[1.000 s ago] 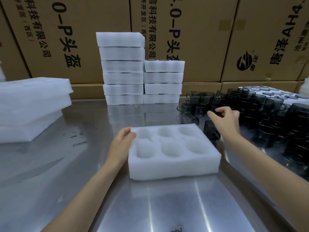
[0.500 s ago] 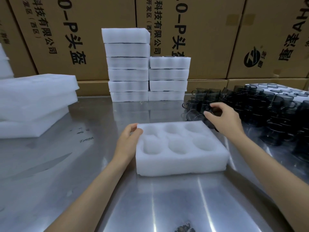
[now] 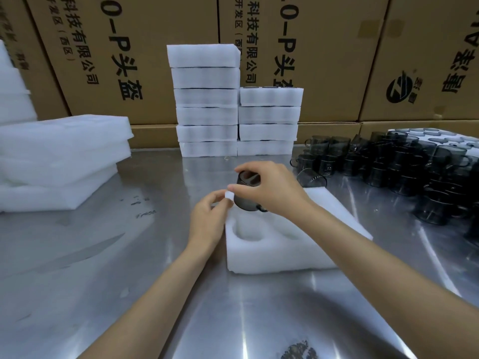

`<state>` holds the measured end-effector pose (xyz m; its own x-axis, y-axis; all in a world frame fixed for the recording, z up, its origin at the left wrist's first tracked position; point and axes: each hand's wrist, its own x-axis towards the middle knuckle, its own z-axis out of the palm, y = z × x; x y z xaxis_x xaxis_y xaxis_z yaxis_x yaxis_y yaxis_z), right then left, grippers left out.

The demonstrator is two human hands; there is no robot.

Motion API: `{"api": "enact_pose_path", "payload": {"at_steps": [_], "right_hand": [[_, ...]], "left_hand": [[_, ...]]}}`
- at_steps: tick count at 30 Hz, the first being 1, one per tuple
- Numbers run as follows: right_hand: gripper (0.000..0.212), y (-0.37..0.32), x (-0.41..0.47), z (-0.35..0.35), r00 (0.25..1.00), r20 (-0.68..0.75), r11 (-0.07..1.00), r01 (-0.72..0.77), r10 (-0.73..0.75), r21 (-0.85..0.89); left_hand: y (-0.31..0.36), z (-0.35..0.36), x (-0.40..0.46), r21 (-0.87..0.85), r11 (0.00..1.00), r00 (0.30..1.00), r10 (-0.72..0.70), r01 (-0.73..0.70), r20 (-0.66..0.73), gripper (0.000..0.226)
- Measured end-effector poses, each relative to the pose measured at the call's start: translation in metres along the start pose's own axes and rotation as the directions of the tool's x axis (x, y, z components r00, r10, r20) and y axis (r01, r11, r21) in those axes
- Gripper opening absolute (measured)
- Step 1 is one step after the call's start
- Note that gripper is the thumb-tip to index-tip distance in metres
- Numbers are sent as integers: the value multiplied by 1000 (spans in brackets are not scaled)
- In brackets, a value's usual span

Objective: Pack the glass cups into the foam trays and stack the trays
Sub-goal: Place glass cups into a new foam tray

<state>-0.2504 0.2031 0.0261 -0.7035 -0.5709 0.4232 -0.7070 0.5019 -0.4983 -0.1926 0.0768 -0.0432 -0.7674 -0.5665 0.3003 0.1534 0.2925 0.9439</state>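
A: Far left — loose foam sheets (image 3: 59,161) are seen piled on the steel table (image 3: 129,268). Behind centre, two stacks of trays (image 3: 206,99) are set against cardboard boxes (image 3: 324,47).

B: Left hand (image 3: 207,218)?

A: The near-left corner of the foam tray (image 3: 272,257) is pinched between thumb and fingertips.

B: And the right hand (image 3: 269,189)?

A: A dark glass cup (image 3: 247,194) is gripped from above, fingers curled round it. It is held over the tray's rear-left pocket; whether it is seated cannot be told, the pocket being hidden.

B: Further right?

A: Loose glass cups (image 3: 404,167) are massed on the table beside the tray, one lying on its side.
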Motion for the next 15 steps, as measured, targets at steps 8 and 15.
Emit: {"api": "enact_pose_path", "payload": {"at_steps": [8, 15], "right_hand": [[47, 0, 2, 3, 1000, -1, 998, -25, 25, -62], [47, -3, 6, 5, 997, 3, 993, -78, 78, -93]], "left_hand": [[4, 2, -3, 52, 999, 999, -19, 16, 51, 24], [4, 3, -4, 106, 994, 998, -37, 31, 55, 27]]}}
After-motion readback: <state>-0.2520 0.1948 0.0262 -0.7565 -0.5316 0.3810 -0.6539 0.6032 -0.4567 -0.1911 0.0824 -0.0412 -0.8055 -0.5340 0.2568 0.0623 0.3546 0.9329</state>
